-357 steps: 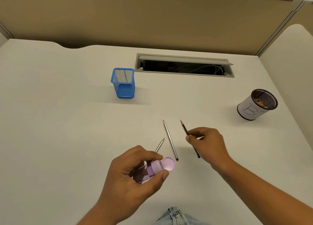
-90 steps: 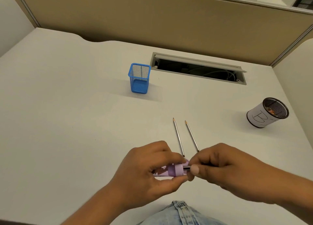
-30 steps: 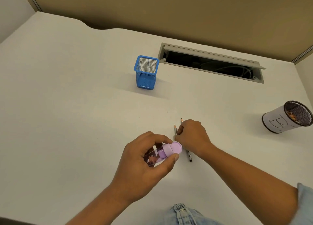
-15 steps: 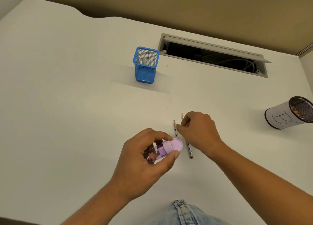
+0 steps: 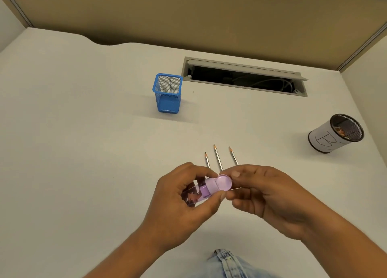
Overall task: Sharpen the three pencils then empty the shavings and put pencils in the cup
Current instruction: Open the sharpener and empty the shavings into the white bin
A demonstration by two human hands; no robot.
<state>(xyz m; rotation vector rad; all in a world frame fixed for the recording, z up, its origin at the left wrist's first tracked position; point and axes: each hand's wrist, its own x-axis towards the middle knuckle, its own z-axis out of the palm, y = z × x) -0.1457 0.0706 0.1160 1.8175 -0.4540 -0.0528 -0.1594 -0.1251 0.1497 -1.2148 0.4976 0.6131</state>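
Observation:
My left hand (image 5: 184,202) grips a purple pencil sharpener (image 5: 211,188) with a clear body holding brown shavings. My right hand (image 5: 266,196) meets it from the right, thumb and fingertips on its round purple lid (image 5: 225,182). Three sharpened pencils lie side by side on the white desk just beyond my hands, tips pointing away: left pencil (image 5: 207,160), middle pencil (image 5: 217,157), right pencil (image 5: 233,156). Their near ends are hidden behind my fingers. A blue mesh cup (image 5: 167,93) stands empty further back.
A round black mesh bin (image 5: 335,134) wrapped in white paper marked "B" stands at the right, with shavings inside. A cable slot (image 5: 245,76) is open in the desk at the back, below a tan partition. Denim shows at the bottom edge.
My right hand has left the pencils, let go of the one it was setting down, and come onto the sharpener's lid. All three pencils now lie on the desk.

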